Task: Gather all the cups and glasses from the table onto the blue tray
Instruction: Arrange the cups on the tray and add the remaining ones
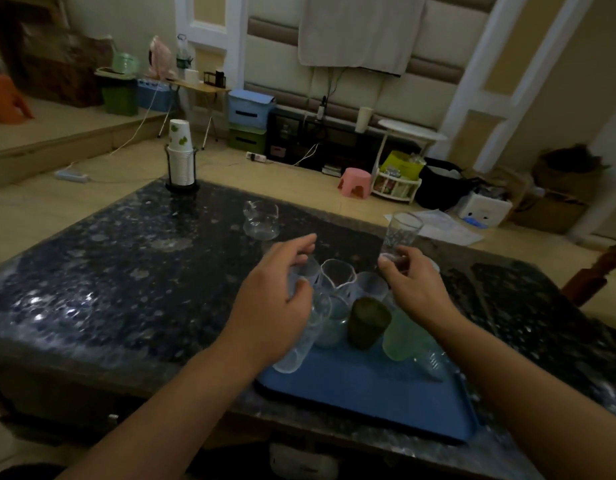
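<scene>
Blue tray [351, 396] nearest; right hand [415, 282] grips upright glass [401, 232].

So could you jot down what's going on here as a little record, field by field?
surface: dark speckled table
tray: blue tray at the near edge, holding several clear glasses, a dark green cup and a light green cup
right hand: grip closed on the base of a clear tumbler
left hand: fingers curled around a clear glass on the tray
not yet gathered: clear glass mid-table
far corner: paper cup stack in a holder

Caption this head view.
Right hand carries a clear glass to the crowded blue tray; one glass pitcher remains.
</scene>
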